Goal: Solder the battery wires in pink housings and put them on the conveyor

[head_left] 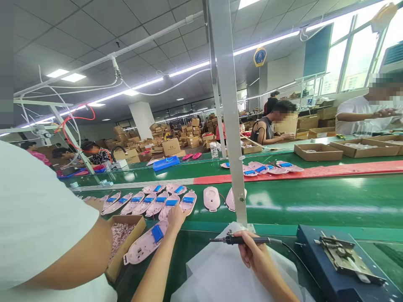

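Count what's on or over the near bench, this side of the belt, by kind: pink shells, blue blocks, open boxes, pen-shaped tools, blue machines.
Pink shell: 1
Blue block, on that shell: 1
Open box: 1
Pen-shaped tool, in your right hand: 1
Blue machine: 1
Total: 5

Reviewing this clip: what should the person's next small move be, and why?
Probably draw one pink shell nearer with the left hand: that hand is at the row of shells, while the right hand holds the black pen-like tool near the white sheet.
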The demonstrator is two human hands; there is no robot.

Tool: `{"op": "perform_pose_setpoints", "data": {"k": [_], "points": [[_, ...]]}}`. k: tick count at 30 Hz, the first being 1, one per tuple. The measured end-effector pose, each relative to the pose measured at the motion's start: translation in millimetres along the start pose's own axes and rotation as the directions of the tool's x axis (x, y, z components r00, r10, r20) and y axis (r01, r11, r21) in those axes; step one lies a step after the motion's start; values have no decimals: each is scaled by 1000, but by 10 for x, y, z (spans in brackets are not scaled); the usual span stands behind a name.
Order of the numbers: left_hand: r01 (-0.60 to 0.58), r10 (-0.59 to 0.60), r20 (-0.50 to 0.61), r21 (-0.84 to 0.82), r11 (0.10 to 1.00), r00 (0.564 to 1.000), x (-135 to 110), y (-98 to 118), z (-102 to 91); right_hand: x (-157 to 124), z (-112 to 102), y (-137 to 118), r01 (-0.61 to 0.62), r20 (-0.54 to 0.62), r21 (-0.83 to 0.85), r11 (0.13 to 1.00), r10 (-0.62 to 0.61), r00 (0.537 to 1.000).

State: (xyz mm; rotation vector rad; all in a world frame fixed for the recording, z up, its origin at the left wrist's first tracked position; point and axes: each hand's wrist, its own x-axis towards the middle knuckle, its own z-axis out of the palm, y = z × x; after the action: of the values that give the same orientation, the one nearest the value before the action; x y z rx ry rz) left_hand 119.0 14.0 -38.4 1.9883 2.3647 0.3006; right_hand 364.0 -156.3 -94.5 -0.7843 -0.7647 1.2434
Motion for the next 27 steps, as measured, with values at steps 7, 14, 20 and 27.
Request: {"op": "perform_pose_setpoints", "data": {"k": [7, 14, 20, 27], "points": [[72, -70, 30, -96, 993, 997, -59, 76, -13, -9, -26, 1, -9, -8, -38, 999, 9, 1000], [172, -142, 146, -214, 962, 979, 96, 51, -76, 7, -50, 28, -6, -1, -66, 998, 6, 1000], [288, -191, 282, -356, 889, 940, 225, -45, -12, 9, -68, 49, -15, 6, -74, 997, 16, 1000], [309, -137, 307, -634, 708, 942, 268, -190, -25, 7, -66, 21, -20, 12, -89, 996, 21, 1000]]}}
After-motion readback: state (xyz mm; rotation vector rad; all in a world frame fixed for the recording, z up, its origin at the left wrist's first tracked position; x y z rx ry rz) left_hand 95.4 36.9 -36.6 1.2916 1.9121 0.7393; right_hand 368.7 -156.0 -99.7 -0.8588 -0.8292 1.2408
